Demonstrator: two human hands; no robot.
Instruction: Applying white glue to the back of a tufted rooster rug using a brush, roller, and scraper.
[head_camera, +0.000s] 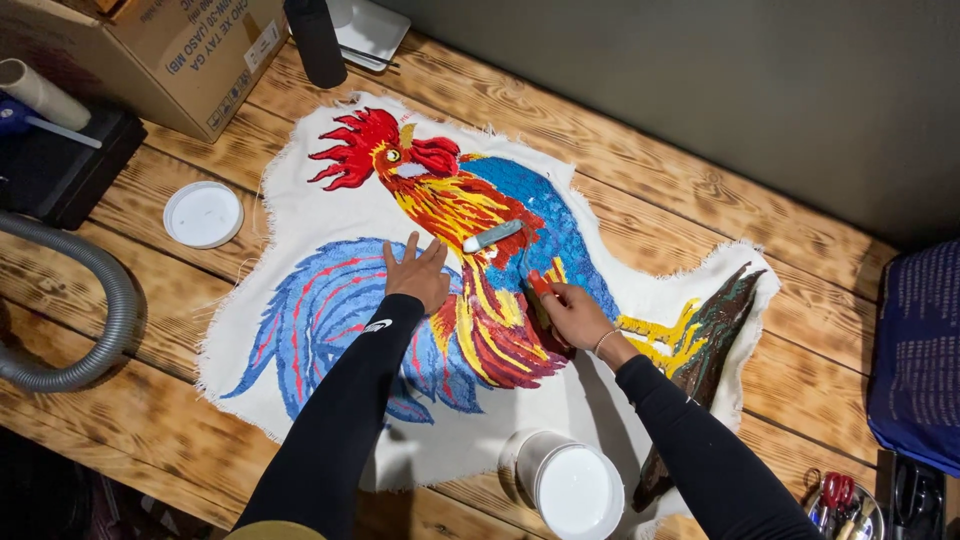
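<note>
Pressing flat w/ fingers spread, left hand (416, 275) pins the rooster rug (480, 260) on the wooden table (700, 190), holding nothing. Right hand (572, 312) is closed round a brush handle, white head (492, 236) on the tufted pile. Rug looks soft, floppy, light, prob. bunches if dragged; best held by bare cloth edges. White tub (572, 487) sits near.

We see a wooden table (700, 190) of scorched, strongly grained planks filling most of the frame. Along the upper right runs a plain grey wall (720, 70). The light falls evenly, and the lower left corner lies in shadow.
</note>
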